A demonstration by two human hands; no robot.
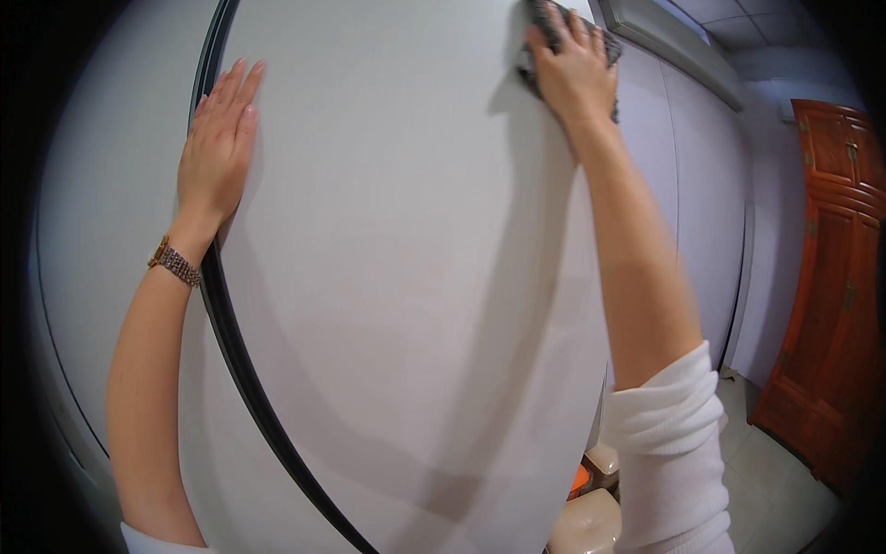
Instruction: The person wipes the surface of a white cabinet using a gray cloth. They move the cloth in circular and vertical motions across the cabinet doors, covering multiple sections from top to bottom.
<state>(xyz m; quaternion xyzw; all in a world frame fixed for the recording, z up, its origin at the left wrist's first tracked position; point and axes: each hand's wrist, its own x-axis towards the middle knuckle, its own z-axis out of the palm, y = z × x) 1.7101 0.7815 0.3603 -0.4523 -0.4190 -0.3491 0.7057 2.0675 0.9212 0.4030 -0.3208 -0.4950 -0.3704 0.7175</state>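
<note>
A tall white cabinet door or panel fills the view before me. A long black strip runs down it, looking curved through the lens. My left hand lies nearly flat over this strip and the white surface beside it, holding nothing. At the top right, my right hand presses a dark grey cloth against the door's upper right edge. Part of the cloth is hidden under the palm and fingers. Both arms are raised, and the right one casts a long shadow down the door.
A reddish-brown wooden cabinet with metal fittings stands at the far right on a pale tiled floor. Low down past the door's right edge are glossy beige seats or stools and an orange object. A pale wall lies behind.
</note>
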